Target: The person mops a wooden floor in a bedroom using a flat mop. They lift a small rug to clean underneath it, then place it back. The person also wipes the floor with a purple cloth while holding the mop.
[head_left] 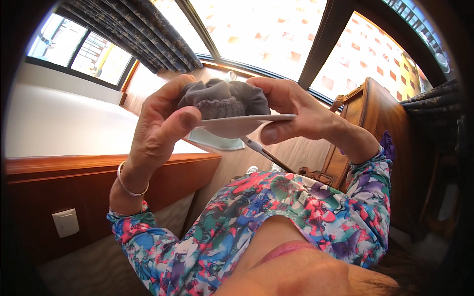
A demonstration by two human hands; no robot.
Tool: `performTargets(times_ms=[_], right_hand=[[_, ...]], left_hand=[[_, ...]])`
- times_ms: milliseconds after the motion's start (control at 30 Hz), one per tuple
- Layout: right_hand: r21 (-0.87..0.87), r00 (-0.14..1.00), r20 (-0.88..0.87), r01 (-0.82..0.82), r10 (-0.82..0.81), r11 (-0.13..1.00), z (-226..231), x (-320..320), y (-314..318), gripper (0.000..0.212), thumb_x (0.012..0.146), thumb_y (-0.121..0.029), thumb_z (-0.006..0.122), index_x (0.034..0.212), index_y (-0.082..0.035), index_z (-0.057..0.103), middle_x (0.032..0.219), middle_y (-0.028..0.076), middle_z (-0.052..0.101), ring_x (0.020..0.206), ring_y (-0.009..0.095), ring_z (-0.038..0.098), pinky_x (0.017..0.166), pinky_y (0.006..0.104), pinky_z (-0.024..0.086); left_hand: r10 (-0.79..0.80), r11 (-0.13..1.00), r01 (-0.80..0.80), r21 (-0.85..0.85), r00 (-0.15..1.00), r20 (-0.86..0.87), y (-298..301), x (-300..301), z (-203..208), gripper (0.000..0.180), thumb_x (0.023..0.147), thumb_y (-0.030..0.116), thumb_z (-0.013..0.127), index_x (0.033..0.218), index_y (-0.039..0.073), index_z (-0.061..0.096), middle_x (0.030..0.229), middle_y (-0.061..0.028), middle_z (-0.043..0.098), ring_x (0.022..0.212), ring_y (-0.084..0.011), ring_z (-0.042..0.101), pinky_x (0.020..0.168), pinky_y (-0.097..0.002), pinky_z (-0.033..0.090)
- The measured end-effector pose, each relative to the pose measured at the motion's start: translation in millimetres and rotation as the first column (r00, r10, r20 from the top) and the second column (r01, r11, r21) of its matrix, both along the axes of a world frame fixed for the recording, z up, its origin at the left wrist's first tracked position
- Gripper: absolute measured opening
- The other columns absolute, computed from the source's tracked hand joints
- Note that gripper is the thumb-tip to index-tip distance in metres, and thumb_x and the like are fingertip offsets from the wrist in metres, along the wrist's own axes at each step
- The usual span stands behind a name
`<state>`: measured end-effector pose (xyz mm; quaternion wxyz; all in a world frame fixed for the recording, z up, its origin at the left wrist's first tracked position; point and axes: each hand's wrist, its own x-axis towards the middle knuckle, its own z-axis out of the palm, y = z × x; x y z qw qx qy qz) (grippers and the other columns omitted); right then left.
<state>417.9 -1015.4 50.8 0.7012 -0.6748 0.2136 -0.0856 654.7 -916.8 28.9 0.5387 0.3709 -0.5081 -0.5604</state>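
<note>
A gathered grey cloth [227, 96] sits on a white dish-like piece [232, 127], both held up between the two hands. The left hand [165, 118] is closed around the cloth's left end, thumb on the near side; the right hand [291, 111] pinches the right rim of the white piece, thumb beneath, fingers above. Below the grip lies a pale green item [216, 139] near a pole [264, 154]; a wooden chest [365, 106] stands right of the grip, a white-topped ledge [74, 128] left.

Head-worn fisheye, facing down, hands close [170, 118]
</note>
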Motion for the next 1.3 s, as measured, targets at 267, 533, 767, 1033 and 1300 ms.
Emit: performTargets(times_ms=[267,533,767,1033,1300], right_hand=[[0.117,0.986,0.163,-0.044,0.025,0.992,-29,-99,18,0.056,0.076,-0.045,0.078,0.103,0.001,0.061,0.088,0.006,0.063,0.085,0.013,0.060,0.074,0.0265,0.046],[0.074,0.981,0.186,0.043,-0.056,0.996,39,141,-55,0.045,0.082,-0.018,0.077,0.061,-0.009,0.039,0.066,-0.003,0.043,0.065,0.007,0.041,0.056,0.0268,0.029],[-0.015,0.988,0.130,0.080,-0.078,0.997,21,15,22,0.010,0.078,-0.001,0.069,0.081,-0.001,0.059,0.067,-0.003,0.052,0.063,0.003,0.045,0.053,0.0224,0.036],[-0.360,0.657,0.710,0.026,0.256,0.933,57,57,32,0.062,0.080,-0.055,0.072,0.093,0.004,0.057,0.083,0.013,0.058,0.072,0.024,0.057,0.062,0.0347,0.044],[-0.538,0.865,0.501,0.287,0.027,0.793,51,14,27,0.065,0.065,-0.039,0.088,0.101,-0.001,0.050,0.090,0.013,0.055,0.075,0.026,0.058,0.061,0.0350,0.044]], left_hand=[[-0.163,0.987,0.161,0.029,0.983,0.087,32,-86,-13,0.031,0.091,0.025,0.070,0.106,0.001,0.057,0.092,0.0021,0.055,0.087,-0.0042,0.049,0.078,-0.0205,0.043],[-0.491,0.861,0.467,0.201,0.866,0.092,-52,185,93,0.052,0.079,0.033,0.081,0.109,-0.001,0.056,0.098,-0.0055,0.059,0.092,-0.0131,0.055,0.083,-0.0284,0.045],[-0.380,0.923,0.351,0.158,0.762,0.524,19,-10,65,0.039,0.078,0.003,0.069,0.112,0.001,0.051,0.087,-0.0117,0.058,0.076,-0.0200,0.060,0.067,-0.0301,0.049],[-0.711,0.574,0.812,0.102,0.433,0.554,8,69,177,0.079,0.069,0.036,0.085,0.122,-0.006,0.044,0.106,-0.0189,0.055,0.095,-0.0269,0.056,0.083,-0.0353,0.046],[-0.800,0.576,0.751,0.321,0.440,0.408,-39,5,194,0.095,0.051,0.040,0.094,0.122,-0.003,0.048,0.113,-0.0154,0.058,0.106,-0.0240,0.057,0.092,-0.0340,0.043]])
